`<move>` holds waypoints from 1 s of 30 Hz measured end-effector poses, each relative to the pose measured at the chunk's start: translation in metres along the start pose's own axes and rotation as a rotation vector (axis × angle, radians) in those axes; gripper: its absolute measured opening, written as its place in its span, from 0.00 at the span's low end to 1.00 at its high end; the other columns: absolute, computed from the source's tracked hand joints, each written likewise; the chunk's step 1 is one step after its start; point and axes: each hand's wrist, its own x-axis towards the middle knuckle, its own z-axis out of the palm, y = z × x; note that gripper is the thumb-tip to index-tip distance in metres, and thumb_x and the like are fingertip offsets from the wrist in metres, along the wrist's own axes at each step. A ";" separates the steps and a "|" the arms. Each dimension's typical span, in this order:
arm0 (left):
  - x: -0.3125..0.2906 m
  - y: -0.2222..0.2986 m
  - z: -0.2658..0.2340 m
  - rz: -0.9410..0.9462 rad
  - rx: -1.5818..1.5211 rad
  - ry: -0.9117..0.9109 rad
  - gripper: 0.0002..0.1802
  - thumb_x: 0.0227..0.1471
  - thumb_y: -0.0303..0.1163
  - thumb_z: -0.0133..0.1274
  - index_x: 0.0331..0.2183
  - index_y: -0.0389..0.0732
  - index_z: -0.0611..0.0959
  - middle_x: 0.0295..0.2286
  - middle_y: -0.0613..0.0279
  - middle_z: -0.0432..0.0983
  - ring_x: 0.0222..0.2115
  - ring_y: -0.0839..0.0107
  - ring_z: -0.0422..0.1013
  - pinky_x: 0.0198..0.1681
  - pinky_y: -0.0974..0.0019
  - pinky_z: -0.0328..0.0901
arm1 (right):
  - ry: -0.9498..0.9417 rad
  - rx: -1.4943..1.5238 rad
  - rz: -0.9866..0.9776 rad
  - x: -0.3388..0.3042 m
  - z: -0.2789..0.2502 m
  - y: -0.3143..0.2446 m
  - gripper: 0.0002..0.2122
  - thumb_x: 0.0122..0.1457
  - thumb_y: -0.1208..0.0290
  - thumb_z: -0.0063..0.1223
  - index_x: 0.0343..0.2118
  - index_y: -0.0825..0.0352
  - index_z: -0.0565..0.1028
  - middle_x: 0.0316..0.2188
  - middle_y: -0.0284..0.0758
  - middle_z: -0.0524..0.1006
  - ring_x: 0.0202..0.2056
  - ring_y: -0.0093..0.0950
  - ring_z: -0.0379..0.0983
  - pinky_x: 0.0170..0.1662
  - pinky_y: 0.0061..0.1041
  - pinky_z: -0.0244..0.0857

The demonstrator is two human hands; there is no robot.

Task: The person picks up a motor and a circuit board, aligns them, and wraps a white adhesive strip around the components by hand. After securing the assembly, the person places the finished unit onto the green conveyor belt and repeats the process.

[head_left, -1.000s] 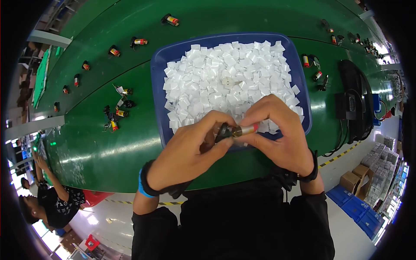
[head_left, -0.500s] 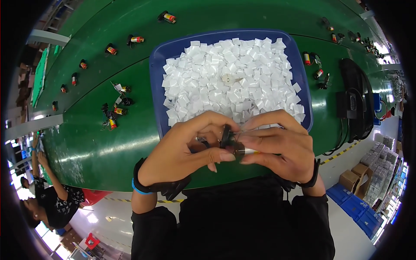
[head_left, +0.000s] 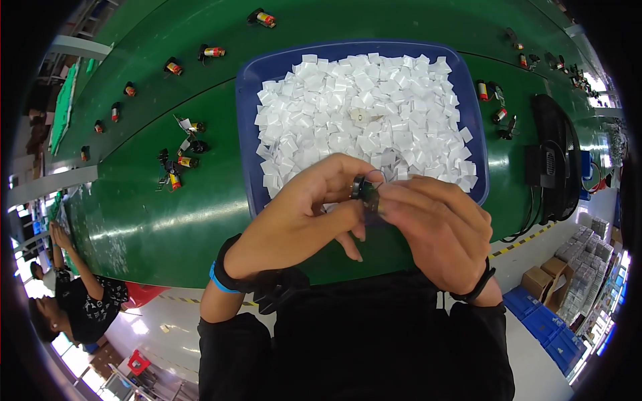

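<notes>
Between my two hands, above the near edge of a blue bin [head_left: 243, 127], is a small black round part with thin wires [head_left: 364, 190]. My left hand [head_left: 304, 217] pinches it between thumb and forefinger, the other fingers curled below. From the other side my right hand [head_left: 438, 220] closes its fingertips on the same part and hides much of it. White square pieces [head_left: 354, 100] heap up in the bin, and a pale flat piece with a small hole [head_left: 361, 116] lies on top of them.
Several black parts with red-and-yellow cylinders [head_left: 188, 162] lie on the green table [head_left: 167, 230], more along the far belt. At the right stand a black box [head_left: 543, 166] and a dark bag-like object [head_left: 558, 127]. A co-worker [head_left: 80, 301] is at the far left.
Both hands have shifted slightly. My right hand has turned knuckles-up over the part, covering the pale cylinder seen before. A thin wire loop now shows above the fingertips.
</notes>
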 end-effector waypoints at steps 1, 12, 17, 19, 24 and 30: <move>0.000 0.000 0.000 0.000 -0.001 0.000 0.20 0.57 0.16 0.42 0.52 0.34 0.69 0.36 0.59 0.73 0.30 0.75 0.73 0.27 0.72 0.74 | -0.001 0.000 0.000 0.000 0.001 0.000 0.15 0.40 0.85 0.67 0.34 0.70 0.78 0.35 0.37 0.82 0.38 0.34 0.79 0.37 0.28 0.76; -0.008 -0.003 0.001 0.105 0.159 0.050 0.21 0.54 0.13 0.46 0.51 0.32 0.70 0.38 0.57 0.74 0.31 0.74 0.74 0.31 0.70 0.75 | -0.041 0.121 0.126 0.006 0.000 0.005 0.15 0.41 0.86 0.68 0.34 0.68 0.79 0.34 0.34 0.83 0.41 0.35 0.78 0.43 0.29 0.73; -0.003 -0.003 0.001 0.102 0.101 0.052 0.20 0.56 0.16 0.50 0.51 0.30 0.70 0.37 0.56 0.74 0.30 0.72 0.74 0.30 0.68 0.76 | -0.025 0.059 0.079 0.015 0.001 -0.001 0.15 0.40 0.85 0.68 0.33 0.67 0.79 0.30 0.33 0.82 0.41 0.34 0.77 0.43 0.33 0.73; -0.005 -0.003 0.000 0.152 0.039 0.081 0.20 0.57 0.19 0.52 0.51 0.30 0.70 0.38 0.53 0.75 0.32 0.69 0.75 0.30 0.66 0.77 | 0.026 0.098 0.157 0.021 0.004 -0.007 0.14 0.40 0.84 0.70 0.32 0.67 0.79 0.27 0.32 0.81 0.40 0.33 0.76 0.42 0.31 0.72; -0.007 0.001 -0.002 0.226 -0.063 0.122 0.18 0.58 0.18 0.51 0.50 0.30 0.72 0.44 0.49 0.75 0.36 0.68 0.76 0.36 0.67 0.77 | 0.170 0.089 0.203 0.024 -0.004 -0.006 0.12 0.42 0.80 0.71 0.31 0.67 0.79 0.21 0.32 0.77 0.34 0.30 0.77 0.36 0.23 0.70; -0.007 -0.005 0.000 0.371 0.081 0.115 0.18 0.56 0.16 0.53 0.49 0.28 0.73 0.47 0.47 0.74 0.40 0.64 0.76 0.39 0.65 0.77 | -0.058 0.420 0.467 0.003 -0.005 -0.003 0.10 0.47 0.77 0.70 0.31 0.71 0.78 0.23 0.34 0.78 0.26 0.24 0.77 0.30 0.18 0.67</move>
